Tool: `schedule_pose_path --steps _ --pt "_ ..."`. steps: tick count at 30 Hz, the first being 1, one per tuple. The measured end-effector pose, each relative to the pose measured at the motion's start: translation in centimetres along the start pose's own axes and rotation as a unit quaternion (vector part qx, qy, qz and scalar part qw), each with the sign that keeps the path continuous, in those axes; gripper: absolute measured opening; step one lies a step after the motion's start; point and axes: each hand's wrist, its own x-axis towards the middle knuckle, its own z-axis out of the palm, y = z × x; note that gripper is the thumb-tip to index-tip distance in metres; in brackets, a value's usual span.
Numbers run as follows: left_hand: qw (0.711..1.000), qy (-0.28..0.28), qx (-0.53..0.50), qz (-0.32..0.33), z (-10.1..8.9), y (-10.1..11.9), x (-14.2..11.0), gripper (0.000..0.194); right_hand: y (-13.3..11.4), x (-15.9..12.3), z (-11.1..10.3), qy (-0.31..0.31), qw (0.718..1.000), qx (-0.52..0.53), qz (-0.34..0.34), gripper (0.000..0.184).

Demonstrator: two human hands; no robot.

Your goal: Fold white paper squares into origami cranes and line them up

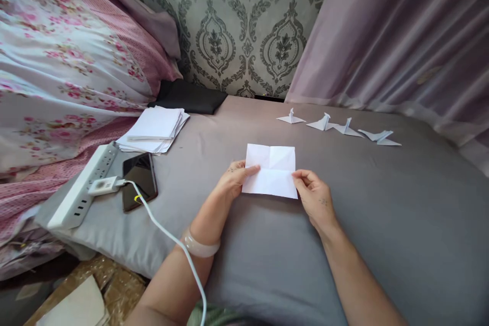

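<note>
A square sheet of white paper (pixel 270 181), with creases crossing at its middle, is held up between my two hands above the grey bed cover. My left hand (pixel 234 177) grips its left edge, thumb on the front face and fingers behind. At the right edge, my right hand (pixel 312 191) pinches the paper between thumb and forefinger. Beyond it, to the right, several folded white paper cranes stand in a row, among them a crane (pixel 291 117) at the left end and a crane (pixel 379 136) at the right end.
On the left lie a stack of white paper (pixel 155 127), a phone (pixel 139 181) and a white power strip (pixel 82 188). A charging cable (pixel 168 232) runs across my left forearm. A black flat item (pixel 193 97) lies by the wall. Curtains (pixel 382 35) hang at the right.
</note>
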Motion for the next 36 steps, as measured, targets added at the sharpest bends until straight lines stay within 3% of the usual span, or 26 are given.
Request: schedule_pose_path --steps 2,5,8,13,21,25,30,36 --pt "1.0 -0.006 0.012 0.014 -0.3 0.0 0.2 0.024 0.1 0.0 -0.1 -0.013 0.997 -0.07 -0.011 0.024" --pt "0.998 -0.008 0.036 0.046 -0.7 -0.2 0.4 0.027 0.0 0.0 -0.3 -0.059 0.985 -0.157 -0.035 0.038" --pt "0.995 -0.001 0.057 0.079 -0.9 -0.3 0.5 0.032 -0.1 0.0 -0.5 -0.092 0.965 -0.222 -0.11 0.052" --pt "0.992 0.035 0.07 0.101 -0.7 -0.4 0.4 0.041 0.2 0.1 -0.7 -0.12 0.913 -0.32 -0.224 0.057" --pt "0.989 0.06 0.095 0.093 -0.9 -0.6 0.6 0.041 1.3 0.0 -0.7 -0.1 0.874 -0.39 -0.271 0.037" --pt "0.988 0.062 0.108 0.094 -0.7 -0.4 0.3 0.039 0.9 -0.5 -0.6 -0.114 0.847 -0.44 -0.276 0.04" --pt "0.978 0.115 0.161 0.071 -0.8 0.1 0.0 0.04 0.0 -1.0 -0.5 -0.118 0.829 -0.474 -0.274 0.041" --pt "0.937 0.158 0.276 0.148 -2.1 0.1 0.0 0.036 0.1 -0.8 -0.6 -0.12 0.823 -0.475 -0.287 0.036"
